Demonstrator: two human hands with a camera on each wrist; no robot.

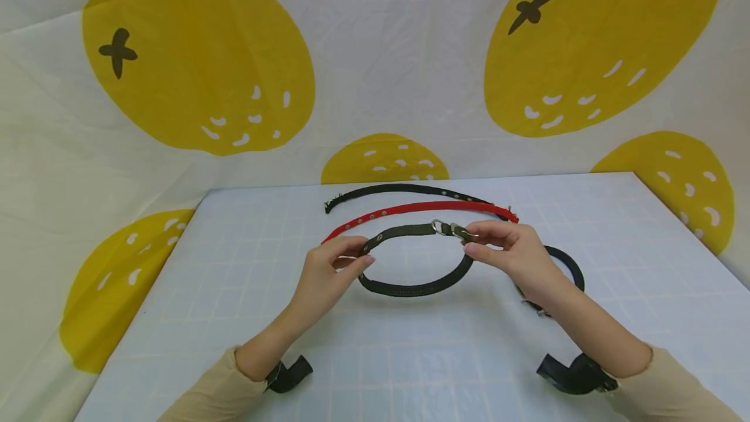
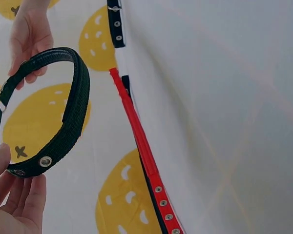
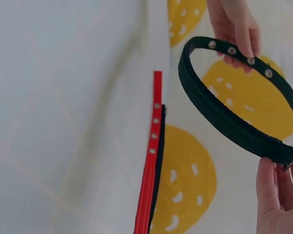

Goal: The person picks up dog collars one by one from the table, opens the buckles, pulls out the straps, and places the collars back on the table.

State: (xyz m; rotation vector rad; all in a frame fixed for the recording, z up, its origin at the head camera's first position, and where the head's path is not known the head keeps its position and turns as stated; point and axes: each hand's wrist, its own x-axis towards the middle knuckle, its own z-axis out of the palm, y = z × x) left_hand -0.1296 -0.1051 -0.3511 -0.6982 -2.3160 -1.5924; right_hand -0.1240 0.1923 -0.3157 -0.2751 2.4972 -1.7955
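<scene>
A dark green collar with metal eyelets, a buckle and a D-ring is held up over the table as a closed loop. My left hand pinches its left side between thumb and fingers, close to an eyelet. At the opposite side, my right hand grips the loop beside the buckle. The left wrist view shows the padded band curving between both hands. In the right wrist view, a row of eyelets runs along the strap by the left hand's fingers.
Behind the loop a red collar lies stretched across the table, with a black collar beyond it. Another dark collar, curled, lies partly behind my right forearm. A white cloth with yellow fruit prints hangs at the back.
</scene>
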